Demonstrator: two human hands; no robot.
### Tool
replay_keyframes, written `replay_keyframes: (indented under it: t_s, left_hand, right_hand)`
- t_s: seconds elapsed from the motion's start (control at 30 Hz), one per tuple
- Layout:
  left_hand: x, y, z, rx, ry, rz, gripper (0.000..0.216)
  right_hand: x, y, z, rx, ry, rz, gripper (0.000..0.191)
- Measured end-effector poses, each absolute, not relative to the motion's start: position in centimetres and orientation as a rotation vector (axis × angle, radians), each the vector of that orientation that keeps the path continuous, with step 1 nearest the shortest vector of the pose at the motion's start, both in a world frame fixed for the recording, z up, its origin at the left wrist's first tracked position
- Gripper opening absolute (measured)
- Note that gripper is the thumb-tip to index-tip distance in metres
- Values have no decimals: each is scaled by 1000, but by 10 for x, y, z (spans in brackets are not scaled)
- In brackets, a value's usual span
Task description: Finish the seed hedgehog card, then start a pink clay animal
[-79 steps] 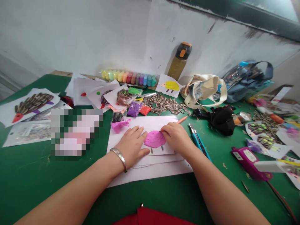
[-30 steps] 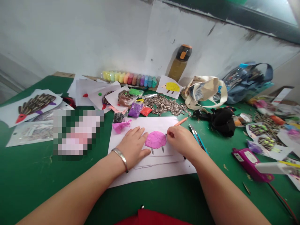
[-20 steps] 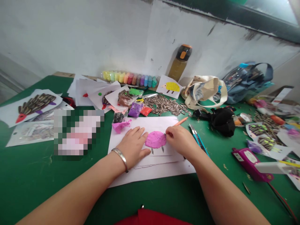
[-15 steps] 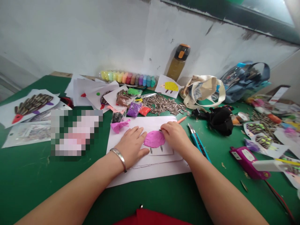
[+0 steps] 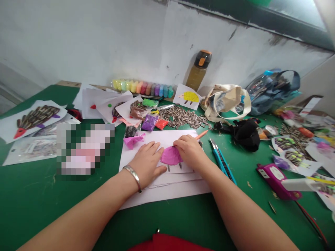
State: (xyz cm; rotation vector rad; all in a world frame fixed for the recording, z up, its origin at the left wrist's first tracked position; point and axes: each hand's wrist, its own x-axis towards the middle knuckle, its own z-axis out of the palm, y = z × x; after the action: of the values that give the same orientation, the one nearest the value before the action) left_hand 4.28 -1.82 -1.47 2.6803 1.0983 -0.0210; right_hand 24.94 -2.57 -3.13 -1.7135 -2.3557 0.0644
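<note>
A flat oval of pink modelling clay (image 5: 170, 156) is spread on a small white sheet with two dark legs drawn below it. My left hand (image 5: 148, 161) lies flat on the paper at the clay's left side, fingers stretched out, a silver bangle on the wrist. Over the clay's upper right edge my right hand (image 5: 190, 150) is closed in a pinch. A small dark tip at its fingertips looks like a sunflower seed, mostly hidden by the fingers. A larger white sheet (image 5: 136, 196) lies underneath.
Behind the paper are a heap of sunflower seeds (image 5: 180, 116), clay packets (image 5: 149, 122) and a yellow hedgehog picture (image 5: 190, 97). Right of my hand lie a blue craft knife (image 5: 222, 162) and a magenta glue gun (image 5: 278, 181). A bottle (image 5: 197, 73) stands by the wall.
My right hand has shifted left, farther over the pink clay, covering more of its right edge. My left hand has stayed in place.
</note>
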Motion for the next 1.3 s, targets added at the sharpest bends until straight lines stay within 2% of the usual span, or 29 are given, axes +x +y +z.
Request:
replay_keyframes:
  t_s: [0.73, 1.1, 1.3]
  left_hand:
    - [42, -17, -15, 2673, 1077, 41, 58]
    - [43, -17, -11, 2704, 1084, -73, 61]
    - [39, -15, -14, 2698, 1031, 36, 58]
  right_hand:
    - [244, -22, -31, -1674, -2402, 46, 21]
    - [243, -23, -32, -1672, -2422, 10, 17]
    - [240, -24, -32, -1656, -2430, -15, 16]
